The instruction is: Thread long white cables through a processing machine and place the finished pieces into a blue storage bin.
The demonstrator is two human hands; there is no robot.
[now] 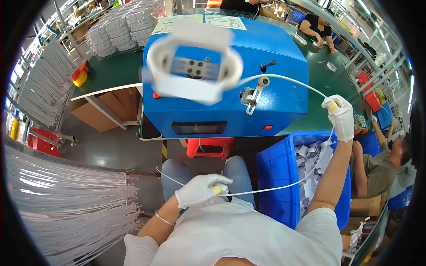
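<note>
Both gloved hands, left (pixel 200 190) and right (pixel 341 116), grip white cable (pixel 284 186) beside blue bin (pixel 275 173).

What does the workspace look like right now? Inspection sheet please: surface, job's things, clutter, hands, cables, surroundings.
Surface: green bench carrying a blue machine.
Job's things: white cable running from the machine's front roller to both hands; a blurred white coil at the machine's front.
Clutter: blue bin of white bundled pieces at the person's right; stacked white coils at the bench's rear.
Hands: left hand, white-gloved, grips the cable over the lap; right hand, white-gloved, holds it raised.
Cables: hanging bundles of clear strands at left.
Surroundings: co-workers seated at right and beyond the bench; red stool under the machine.
</note>
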